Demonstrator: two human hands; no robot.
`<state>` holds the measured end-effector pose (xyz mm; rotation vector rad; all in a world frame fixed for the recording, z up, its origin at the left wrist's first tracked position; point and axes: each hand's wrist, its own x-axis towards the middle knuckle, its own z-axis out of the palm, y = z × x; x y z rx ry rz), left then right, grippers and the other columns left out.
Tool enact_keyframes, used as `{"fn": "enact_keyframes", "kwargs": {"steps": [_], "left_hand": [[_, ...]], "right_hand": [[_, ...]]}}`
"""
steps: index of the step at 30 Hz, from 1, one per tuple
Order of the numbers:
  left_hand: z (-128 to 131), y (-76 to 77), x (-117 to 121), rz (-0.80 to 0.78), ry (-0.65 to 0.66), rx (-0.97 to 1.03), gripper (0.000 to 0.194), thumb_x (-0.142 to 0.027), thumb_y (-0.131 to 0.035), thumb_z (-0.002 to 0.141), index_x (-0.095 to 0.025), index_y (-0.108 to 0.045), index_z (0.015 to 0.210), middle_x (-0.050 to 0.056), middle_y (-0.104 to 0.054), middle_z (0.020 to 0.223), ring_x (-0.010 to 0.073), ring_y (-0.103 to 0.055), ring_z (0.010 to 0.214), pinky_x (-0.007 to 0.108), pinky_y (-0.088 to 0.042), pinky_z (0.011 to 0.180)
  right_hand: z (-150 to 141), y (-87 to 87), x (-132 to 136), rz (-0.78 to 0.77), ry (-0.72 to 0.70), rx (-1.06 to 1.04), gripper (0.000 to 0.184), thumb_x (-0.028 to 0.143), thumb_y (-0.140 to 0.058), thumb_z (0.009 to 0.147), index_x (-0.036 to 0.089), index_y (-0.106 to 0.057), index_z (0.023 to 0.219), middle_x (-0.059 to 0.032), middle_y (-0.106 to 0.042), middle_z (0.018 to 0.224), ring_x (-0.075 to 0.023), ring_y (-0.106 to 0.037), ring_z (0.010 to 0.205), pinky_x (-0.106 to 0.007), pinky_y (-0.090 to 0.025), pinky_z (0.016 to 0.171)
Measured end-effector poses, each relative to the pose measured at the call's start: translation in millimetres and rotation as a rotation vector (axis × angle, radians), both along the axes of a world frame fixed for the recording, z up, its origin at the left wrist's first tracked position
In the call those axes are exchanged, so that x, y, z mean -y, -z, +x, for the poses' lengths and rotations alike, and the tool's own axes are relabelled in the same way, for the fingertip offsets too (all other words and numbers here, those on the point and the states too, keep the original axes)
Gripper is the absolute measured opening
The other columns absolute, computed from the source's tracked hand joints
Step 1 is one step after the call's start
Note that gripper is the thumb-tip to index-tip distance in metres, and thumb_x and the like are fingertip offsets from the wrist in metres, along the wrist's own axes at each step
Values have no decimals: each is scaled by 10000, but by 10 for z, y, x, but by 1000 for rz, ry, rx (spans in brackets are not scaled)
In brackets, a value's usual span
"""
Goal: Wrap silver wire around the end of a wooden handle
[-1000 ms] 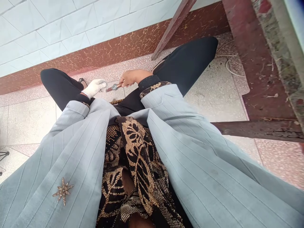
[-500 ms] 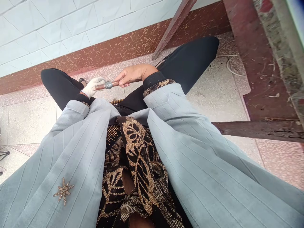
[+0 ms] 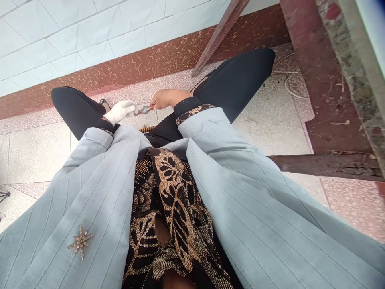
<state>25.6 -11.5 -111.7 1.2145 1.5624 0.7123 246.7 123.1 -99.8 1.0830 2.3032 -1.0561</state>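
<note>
Between black-trousered legs (image 3: 240,80), the right hand (image 3: 168,98) grips a brown stick (image 3: 149,108) bound with silvery wire (image 3: 144,109), best kept steady beside the gloved left hand (image 3: 119,112), whose hold is unclear.

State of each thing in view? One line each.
right hand: bare, closed on stick
left hand: gloved, curled by the stick's tip, contact unclear
stick: held, silvery wrap around it
jacket: worn, open in front
brooch: fastened to jacket
trousers: worn, bent at the knees
cable: lying curved on floor
</note>
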Motion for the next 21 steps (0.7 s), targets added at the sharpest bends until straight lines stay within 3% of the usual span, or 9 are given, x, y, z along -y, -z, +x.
{"fn": "enact_keyframes", "kwargs": {"steps": [3,6,10,12,15,17,21], "left_hand": [[-25,-19,0,8,-114,-34,268,-111,-830,1055,-202,-683,851,-15,-589,689,117,-520,626,230,-424,634],[-60,-22,18,26,-154,-16,260,-163,-805,1111,-202,-676,888,-8,-581,720,120,-540,648,222,-451,659],[-91,-5,22,30,-147,13,295,-241,-820,1152,-215,-653,910,-16,-548,711,133,-546,653,235,-460,670],[-88,-1,16,40,-163,16,315,-241,-785,1184,-220,-635,908,-17,-558,715,132,-550,651,246,-470,690],[-53,8,10,26,-138,45,334,-176,-739,1205,-207,-652,883,-14,-602,722,117,-536,630,252,-470,709],[-19,28,14,-23,-68,68,351,-119,-757,1181,-192,-690,844,-8,-612,689,116,-523,615,262,-448,698],[15,94,34,-74,74,116,332,-140,-894,1121,-188,-753,824,-8,-624,655,125,-542,613,271,-436,684]], "right_hand": [[40,-120,42,-79,1,109,372,163,-820,1242,72,-928,1586,-65,-763,889,-211,-783,1009,-321,-592,1042],[96,-230,29,-164,-21,70,449,186,-792,1283,35,-862,1701,-38,-752,917,-126,-684,865,-264,-538,946],[168,-278,2,-302,-14,-116,586,430,-902,1271,44,-837,1707,-45,-790,991,-129,-711,942,-251,-537,963],[183,-274,18,-335,43,-288,577,457,-916,1255,80,-844,1686,-39,-791,987,-142,-712,958,-249,-555,972],[157,-265,61,-292,228,-565,460,320,-784,1283,139,-822,1704,-14,-747,932,-146,-654,874,-240,-568,912],[116,-261,76,-233,334,-682,504,288,-631,1333,163,-736,1810,-26,-735,938,-156,-646,870,-244,-565,894],[52,-214,27,44,385,-548,587,329,-390,1423,162,-558,1960,-104,-793,1092,-175,-714,1050,-243,-560,952]]}}
